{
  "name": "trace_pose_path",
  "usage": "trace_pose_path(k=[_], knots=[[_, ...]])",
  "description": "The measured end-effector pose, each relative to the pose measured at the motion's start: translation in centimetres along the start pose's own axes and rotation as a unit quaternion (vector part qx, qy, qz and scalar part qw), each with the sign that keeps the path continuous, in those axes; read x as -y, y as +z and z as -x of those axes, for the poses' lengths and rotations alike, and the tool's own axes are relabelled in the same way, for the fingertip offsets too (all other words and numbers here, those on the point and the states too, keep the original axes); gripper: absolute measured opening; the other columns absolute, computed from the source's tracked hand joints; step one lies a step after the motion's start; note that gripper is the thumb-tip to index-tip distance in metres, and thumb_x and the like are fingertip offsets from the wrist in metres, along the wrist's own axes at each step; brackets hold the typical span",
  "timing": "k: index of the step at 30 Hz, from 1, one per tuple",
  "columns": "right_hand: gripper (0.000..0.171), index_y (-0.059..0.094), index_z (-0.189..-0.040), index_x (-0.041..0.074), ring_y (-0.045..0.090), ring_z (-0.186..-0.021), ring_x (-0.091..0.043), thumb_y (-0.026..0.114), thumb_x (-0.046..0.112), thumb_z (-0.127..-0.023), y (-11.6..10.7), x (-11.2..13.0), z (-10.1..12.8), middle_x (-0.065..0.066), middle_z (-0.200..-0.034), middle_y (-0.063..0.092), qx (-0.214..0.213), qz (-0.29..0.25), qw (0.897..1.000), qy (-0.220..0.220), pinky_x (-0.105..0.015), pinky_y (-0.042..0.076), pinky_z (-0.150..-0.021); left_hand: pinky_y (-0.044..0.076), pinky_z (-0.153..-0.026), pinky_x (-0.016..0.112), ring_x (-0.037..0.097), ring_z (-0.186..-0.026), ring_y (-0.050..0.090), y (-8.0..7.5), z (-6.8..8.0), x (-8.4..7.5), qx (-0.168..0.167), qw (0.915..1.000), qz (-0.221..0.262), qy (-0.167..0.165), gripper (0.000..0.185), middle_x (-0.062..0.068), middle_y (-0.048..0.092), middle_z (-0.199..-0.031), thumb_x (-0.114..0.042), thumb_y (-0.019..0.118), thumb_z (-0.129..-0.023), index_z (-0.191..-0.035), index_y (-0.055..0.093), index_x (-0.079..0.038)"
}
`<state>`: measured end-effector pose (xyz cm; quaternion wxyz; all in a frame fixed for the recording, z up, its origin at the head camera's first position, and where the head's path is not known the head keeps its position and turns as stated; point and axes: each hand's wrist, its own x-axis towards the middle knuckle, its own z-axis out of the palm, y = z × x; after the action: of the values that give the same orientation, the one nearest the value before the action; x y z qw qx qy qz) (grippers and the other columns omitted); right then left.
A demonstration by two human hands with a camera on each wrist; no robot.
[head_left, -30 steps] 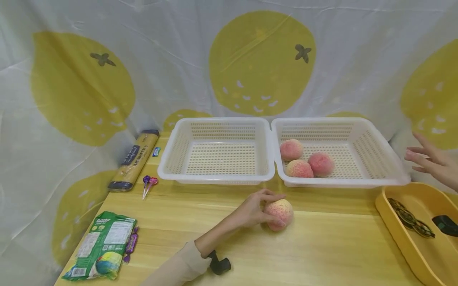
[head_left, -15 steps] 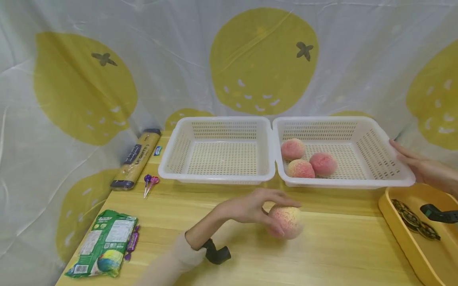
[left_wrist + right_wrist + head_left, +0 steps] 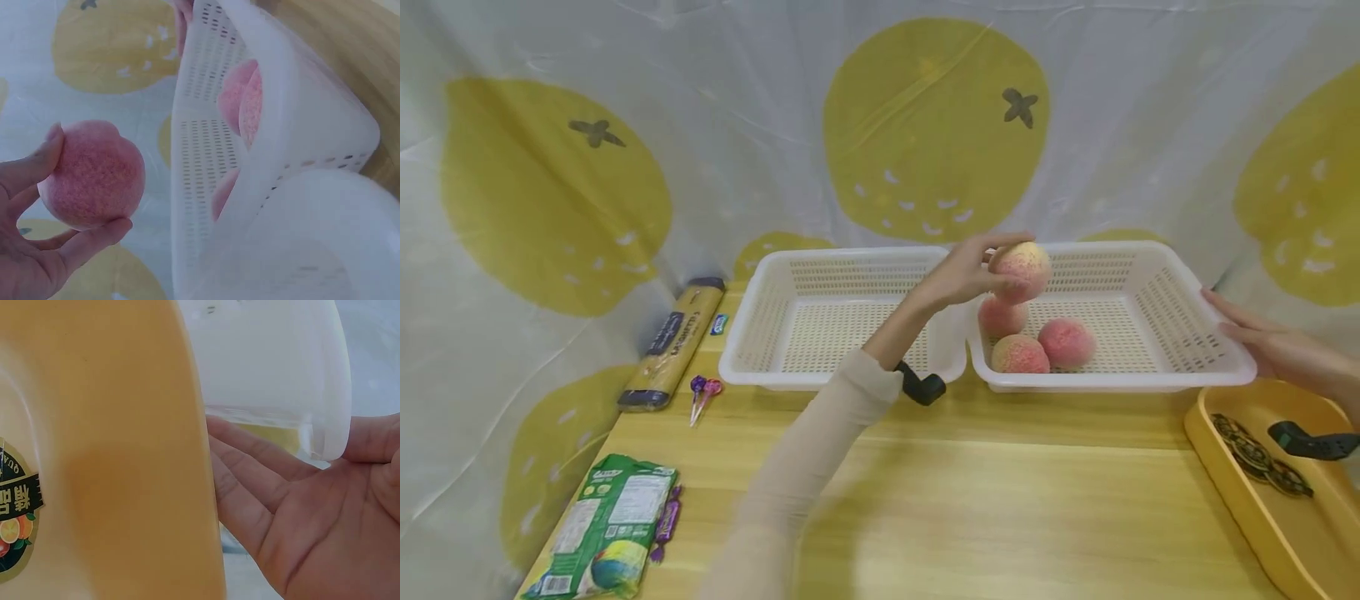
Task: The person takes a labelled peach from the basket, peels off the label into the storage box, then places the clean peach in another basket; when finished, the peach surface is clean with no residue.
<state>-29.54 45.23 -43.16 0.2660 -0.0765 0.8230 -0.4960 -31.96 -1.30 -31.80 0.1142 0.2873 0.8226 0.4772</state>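
Thumb and fingers of my left hand [image 3: 962, 273] grip a pink-and-yellow peach [image 3: 1028, 273], raised over the left end of the right white basket [image 3: 1120, 382]. In the left wrist view this peach [image 3: 94, 178] is held clear of the basket's rim. Inside that basket lie a pink peach [image 3: 1069, 343], a yellowish peach [image 3: 1019, 358] and another peach [image 3: 1000, 319], partly covered by the held one. My right hand [image 3: 1273, 346] holds the basket's right end. In the right wrist view, the basket rim [image 3: 337, 381] passes between thumb and fingers.
Another white basket [image 3: 842, 380] stands on the left. A yellow tray [image 3: 1232, 492] with dark labels is at the right. Along the left lie a spaghetti pack [image 3: 673, 346], lollipops [image 3: 703, 390], a small blue packet [image 3: 719, 324], a green bag [image 3: 606, 525] and a purple candy [image 3: 667, 521].
My left hand has lifted the peach from the table up over the right basket. My right hand has come in from the right and taken hold of the basket's end.
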Motion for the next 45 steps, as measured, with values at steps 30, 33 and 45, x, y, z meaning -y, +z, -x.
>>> trace_pose_path(k=[30, 33, 45], knots=[[0.061, -0.013, -0.162, 0.043, 0.066, -0.102, 0.006, 0.022, 0.025, -0.116, 1.3, 1.0, -0.7, 0.044, -0.120, 0.051, 0.011, 0.007, 1.000, -0.024, -0.030, 0.061, -0.076, 0.041, -0.109, 0.021, 0.017, -0.148, 0.041, 6.0, -7.0, 3.0, 0.084, 0.9813, 0.032, -0.170, 0.049, 0.005, 0.046, -0.162, -0.008, 0.055, -0.106, -0.154, 0.049, -0.012], [0.061, -0.012, -0.162, 0.044, 0.066, -0.102, 0.005, 0.022, 0.024, -0.116, 1.5, 1.0, -0.8, 0.044, -0.120, 0.051, 0.009, 0.003, 1.000, -0.021, -0.030, 0.061, -0.076, 0.037, -0.117, 0.024, 0.020, -0.150, 0.040, 5.6, -6.7, 3.5, 0.082, 0.9790, 0.041, -0.182, 0.050, 0.005, 0.047, -0.161, -0.011, 0.057, -0.105, -0.155, 0.049, -0.012], [0.060, -0.012, -0.162, 0.045, 0.066, -0.103, 0.004, 0.021, 0.023, -0.116, 1.4, 1.1, -1.2, 0.044, -0.122, 0.050, 0.019, -0.003, 0.999, -0.032, -0.032, 0.061, -0.076, 0.039, -0.114, 0.023, 0.020, -0.143, 0.048, 4.5, -7.4, 4.2, 0.164, 0.9652, -0.128, -0.158, 0.043, 0.007, 0.053, -0.154, -0.016, 0.060, -0.105, -0.148, 0.058, -0.014]])
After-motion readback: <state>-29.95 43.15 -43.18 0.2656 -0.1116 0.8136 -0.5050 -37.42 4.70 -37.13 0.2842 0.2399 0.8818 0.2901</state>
